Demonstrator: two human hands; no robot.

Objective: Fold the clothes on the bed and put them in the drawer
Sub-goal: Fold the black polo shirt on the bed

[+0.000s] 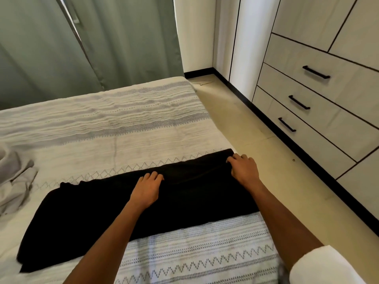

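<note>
A long black garment [86,218] lies flat across the patterned bed cover [127,124], running from the bed's right edge toward the near left. My left hand [146,189] rests on its far edge near the middle, fingers curled at the hem. My right hand [243,168] grips the garment's far right corner at the bed's edge. A crumpled light grey garment [14,177] lies at the left edge of the view. Three closed drawers with black handles [299,102] are set in the white wardrobe on the right.
A strip of beige floor [256,140] runs between the bed and the wardrobe. Green curtains [61,48] hang behind the bed. A small thin object lies on the floor near the far corner [202,83].
</note>
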